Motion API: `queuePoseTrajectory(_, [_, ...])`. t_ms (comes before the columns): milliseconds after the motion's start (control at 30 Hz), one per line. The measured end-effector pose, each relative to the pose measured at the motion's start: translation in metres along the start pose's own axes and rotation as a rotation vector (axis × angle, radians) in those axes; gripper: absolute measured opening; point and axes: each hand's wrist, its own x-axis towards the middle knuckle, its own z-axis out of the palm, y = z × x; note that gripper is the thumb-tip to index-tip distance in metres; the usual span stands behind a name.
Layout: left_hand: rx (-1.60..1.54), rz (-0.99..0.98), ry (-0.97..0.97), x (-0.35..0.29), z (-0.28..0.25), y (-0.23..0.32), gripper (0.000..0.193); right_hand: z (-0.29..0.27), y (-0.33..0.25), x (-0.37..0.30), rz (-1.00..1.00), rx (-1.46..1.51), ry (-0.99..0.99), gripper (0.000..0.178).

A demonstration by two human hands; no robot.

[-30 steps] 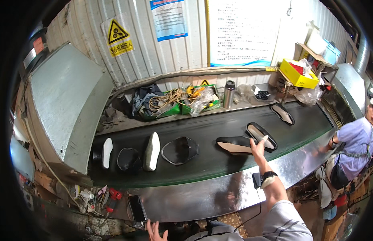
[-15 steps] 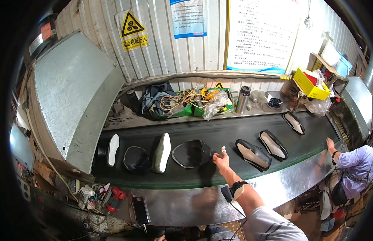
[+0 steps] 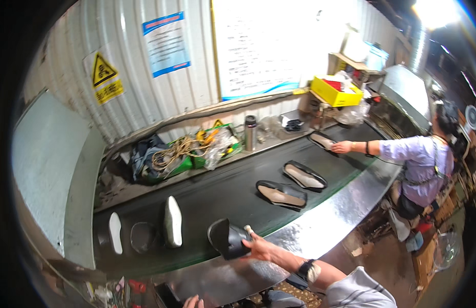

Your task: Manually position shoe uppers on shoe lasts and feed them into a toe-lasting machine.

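Observation:
My right hand (image 3: pixel 257 247) is closed on a black shoe upper (image 3: pixel 228 240), lifted and tilted at the near side of the dark belt (image 3: pixel 217 192). Something small and whitish covers or sits at a fingertip of that hand. At the lower edge only some fingers of my left hand (image 3: pixel 193 302) show, beside a dark phone-like slab (image 3: pixel 167 296); its grip is cut off. Left of the held upper lie a greenish shoe piece with a white sole (image 3: pixel 173 223), another black upper (image 3: pixel 144 237) and a white sole piece (image 3: pixel 114 233).
Black shoes with beige insides (image 3: pixel 281 195) (image 3: pixel 304 175) lie farther right. A co-worker's hand (image 3: pixel 342 147) touches another shoe (image 3: pixel 322 139). Behind the belt are green bins with cords (image 3: pixel 184 165), a steel flask (image 3: pixel 250 133) and a yellow box (image 3: pixel 336 92). A metal hood (image 3: pixel 48 169) stands left.
My right hand has taken hold of the black upper and brought it up toward me. My view has swung right. The co-worker's hand has moved from the belt's edge to the far shoe.

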Motion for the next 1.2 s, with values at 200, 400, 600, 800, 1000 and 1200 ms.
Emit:
queuePoseTrajectory(200, [0.160, 0.204, -0.017, 0.195, 0.043, -0.069, 0.064, -0.075, 0.069, -0.107, -0.194, 0.256, 0.022, 0.069])
queuePoseTrajectory(400, [0.384, -0.304, 0.082, 0.346, 0.096, -0.144, 0.092, -0.118, 0.064, -0.132, -0.246, 0.336, 0.053, 0.061])
queuePoseTrajectory(600, [0.488, -0.349, 0.141, 0.336, 0.133, -0.126, 0.098, -0.118, 0.044, -0.154, -0.357, 0.245, 0.202, 0.051])
queuePoseTrajectory(800, [0.219, -0.331, -0.091, 0.279, 0.087, -0.070, 0.110, -0.131, 0.064, -0.146, -0.297, 0.301, 0.208, 0.051])
queuePoseTrajectory(1000, [0.413, 0.645, 0.006, 0.167, 0.021, 0.035, 0.042, -0.150, 0.079, -0.133, -0.248, 0.335, 0.103, 0.051])
queuePoseTrajectory(1200, [0.379, 0.973, -0.241, 0.081, 0.074, 0.091, 0.050, -0.171, 0.076, -0.135, -0.273, 0.430, 0.095, 0.045])
